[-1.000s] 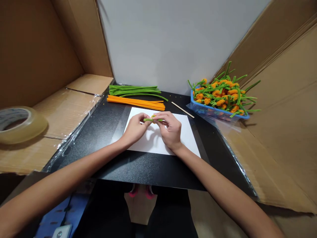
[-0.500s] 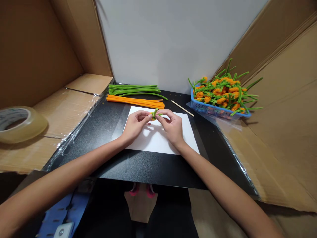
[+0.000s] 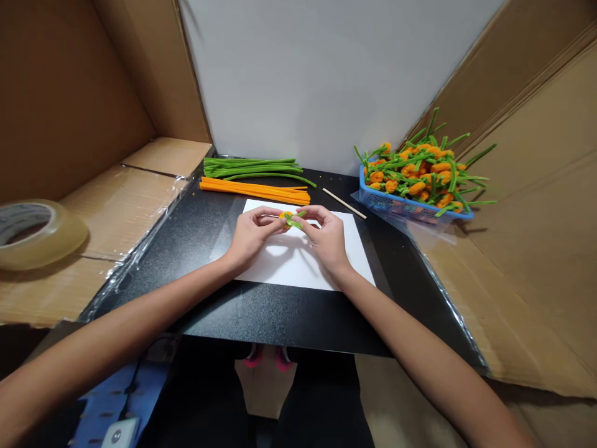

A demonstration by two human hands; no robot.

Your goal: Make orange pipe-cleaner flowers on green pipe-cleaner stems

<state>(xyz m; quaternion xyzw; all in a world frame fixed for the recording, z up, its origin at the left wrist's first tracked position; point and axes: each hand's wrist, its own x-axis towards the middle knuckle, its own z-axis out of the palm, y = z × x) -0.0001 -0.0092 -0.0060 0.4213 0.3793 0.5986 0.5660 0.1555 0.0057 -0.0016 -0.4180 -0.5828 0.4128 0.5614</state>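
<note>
Over the white sheet of paper (image 3: pixel 298 261), both hands hold a small orange-and-green pipe-cleaner craft piece (image 3: pixel 288 219). My left hand (image 3: pixel 252 239) pinches its orange part between thumb and fingers. My right hand (image 3: pixel 328 241) is closed on the green part, thumb and fingertips pressed together around the strands. The green ends stick out to the right, toward the right fingers. Part of the piece is hidden by my fingertips.
Green pipe cleaners (image 3: pixel 252 167) and orange pipe cleaners (image 3: pixel 252 189) lie behind the paper. A thin wooden stick (image 3: pixel 344 203) is to their right. A blue basket (image 3: pixel 401 204) heaped with similar pieces stands back right. A tape roll (image 3: pixel 65 233) rests on cardboard at left.
The piece has turned in my fingers: its green stem, which pointed up, now leans toward me and right, and the orange part shows at the left. The hands have hardly moved.
</note>
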